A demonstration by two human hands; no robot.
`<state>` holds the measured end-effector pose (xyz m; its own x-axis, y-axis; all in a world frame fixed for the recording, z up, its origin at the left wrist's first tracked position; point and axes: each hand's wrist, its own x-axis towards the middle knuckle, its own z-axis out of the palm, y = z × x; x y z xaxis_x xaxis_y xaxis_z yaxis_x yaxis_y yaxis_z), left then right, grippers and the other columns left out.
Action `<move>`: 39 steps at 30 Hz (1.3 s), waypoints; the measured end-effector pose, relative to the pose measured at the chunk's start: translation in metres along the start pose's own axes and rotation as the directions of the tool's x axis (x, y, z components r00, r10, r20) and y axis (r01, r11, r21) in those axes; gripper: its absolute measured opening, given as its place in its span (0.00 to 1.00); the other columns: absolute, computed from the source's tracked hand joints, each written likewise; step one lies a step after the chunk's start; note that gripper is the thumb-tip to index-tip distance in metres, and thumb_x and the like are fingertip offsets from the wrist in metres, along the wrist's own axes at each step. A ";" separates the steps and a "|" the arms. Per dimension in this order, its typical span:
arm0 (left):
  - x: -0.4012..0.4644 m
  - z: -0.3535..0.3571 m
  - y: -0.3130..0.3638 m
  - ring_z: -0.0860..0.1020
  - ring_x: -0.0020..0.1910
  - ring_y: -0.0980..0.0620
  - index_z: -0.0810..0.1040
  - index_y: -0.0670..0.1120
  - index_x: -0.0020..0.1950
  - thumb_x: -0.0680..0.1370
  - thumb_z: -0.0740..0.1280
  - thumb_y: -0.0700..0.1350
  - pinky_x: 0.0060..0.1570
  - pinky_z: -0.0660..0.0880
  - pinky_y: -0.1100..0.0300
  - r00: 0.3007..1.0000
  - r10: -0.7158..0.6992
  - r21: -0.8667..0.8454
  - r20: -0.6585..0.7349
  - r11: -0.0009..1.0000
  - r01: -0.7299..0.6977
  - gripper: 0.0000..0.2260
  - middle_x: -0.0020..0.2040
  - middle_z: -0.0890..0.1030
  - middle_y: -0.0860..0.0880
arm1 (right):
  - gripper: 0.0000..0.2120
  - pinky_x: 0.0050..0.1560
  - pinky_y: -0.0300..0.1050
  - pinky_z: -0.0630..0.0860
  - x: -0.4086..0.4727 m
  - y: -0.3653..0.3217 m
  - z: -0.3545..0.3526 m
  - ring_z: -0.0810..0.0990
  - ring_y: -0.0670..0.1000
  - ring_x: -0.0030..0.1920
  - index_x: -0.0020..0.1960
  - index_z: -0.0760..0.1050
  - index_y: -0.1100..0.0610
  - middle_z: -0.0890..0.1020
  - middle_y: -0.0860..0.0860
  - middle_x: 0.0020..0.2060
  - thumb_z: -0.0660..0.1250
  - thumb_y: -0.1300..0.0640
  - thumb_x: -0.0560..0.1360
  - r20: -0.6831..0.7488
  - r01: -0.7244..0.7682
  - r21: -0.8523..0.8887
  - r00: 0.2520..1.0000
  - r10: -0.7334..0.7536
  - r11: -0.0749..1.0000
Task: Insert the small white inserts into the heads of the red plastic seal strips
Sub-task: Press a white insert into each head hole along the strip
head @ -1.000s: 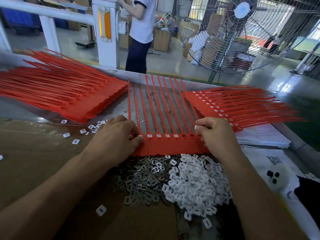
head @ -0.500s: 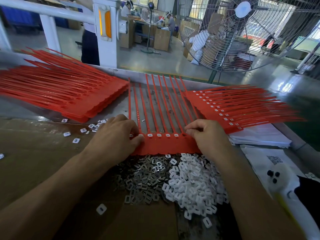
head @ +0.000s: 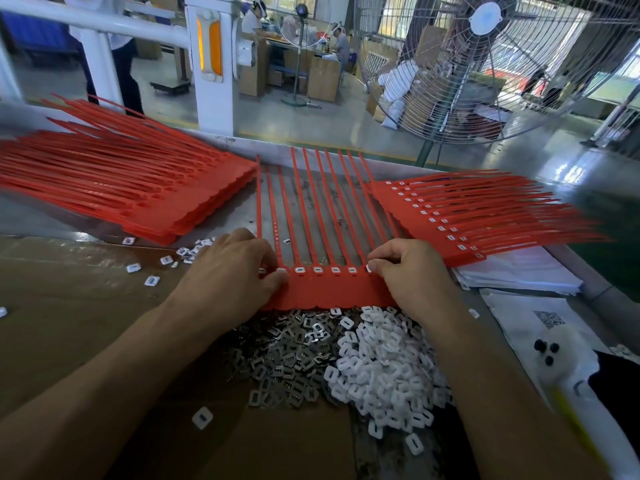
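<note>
A joined row of red seal strips [head: 332, 289] lies flat at the centre, tails pointing away from me. Several of its heads hold small white inserts [head: 317, 270]. My left hand [head: 228, 271] grips the row's left end, thumb on the red band. My right hand [head: 408, 271] pinches one white insert [head: 370, 268] at a head near the row's right end. Just in front of the row lies a heap of loose white inserts [head: 381, 368].
Grey metal clips [head: 287, 355] are heaped left of the white ones. A stack of red strips [head: 138, 195] lies at the left, a fanned stack with inserts [head: 467, 216] at the right over white papers [head: 519, 271]. Loose inserts [head: 152, 280] dot the cardboard [head: 69, 323]. A big fan [head: 485, 64] stands behind.
My right hand has shifted left along the row of heads. My left hand has stayed on the row's left end. A person in the background has walked to the left.
</note>
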<state>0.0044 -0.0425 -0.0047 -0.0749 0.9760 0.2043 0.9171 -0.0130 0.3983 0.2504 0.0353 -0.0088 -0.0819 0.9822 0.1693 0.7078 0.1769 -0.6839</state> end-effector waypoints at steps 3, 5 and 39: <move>0.000 0.000 0.000 0.73 0.60 0.51 0.80 0.56 0.56 0.78 0.67 0.61 0.62 0.71 0.51 1.000 0.000 -0.003 0.006 1.000 0.000 0.12 0.58 0.75 0.54 | 0.03 0.41 0.30 0.68 0.001 0.000 0.002 0.78 0.36 0.44 0.49 0.86 0.49 0.81 0.37 0.42 0.73 0.56 0.78 0.001 0.007 -0.020 1.000 -0.007 1.000; 0.000 -0.001 0.000 0.73 0.60 0.51 0.80 0.56 0.56 0.78 0.67 0.61 0.62 0.71 0.51 1.000 0.000 -0.003 0.007 1.000 0.000 0.12 0.58 0.75 0.54 | 0.04 0.44 0.32 0.71 0.001 -0.001 0.002 0.78 0.36 0.45 0.49 0.86 0.49 0.81 0.37 0.43 0.73 0.56 0.78 0.003 0.016 -0.024 1.000 -0.016 1.000; 0.000 0.000 0.000 0.73 0.60 0.51 0.81 0.57 0.54 0.77 0.68 0.60 0.63 0.71 0.50 1.000 0.000 -0.019 0.003 1.000 0.000 0.11 0.57 0.75 0.53 | 0.15 0.55 0.50 0.82 -0.018 -0.027 -0.009 0.85 0.51 0.50 0.54 0.87 0.52 0.88 0.50 0.51 0.62 0.61 0.79 0.130 0.105 -0.391 0.990 -0.058 0.915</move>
<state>0.0040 -0.0424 -0.0046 -0.0736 0.9767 0.2014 0.9096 -0.0171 0.4151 0.2389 0.0119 0.0133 -0.2131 0.9703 0.1146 0.9129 0.2396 -0.3306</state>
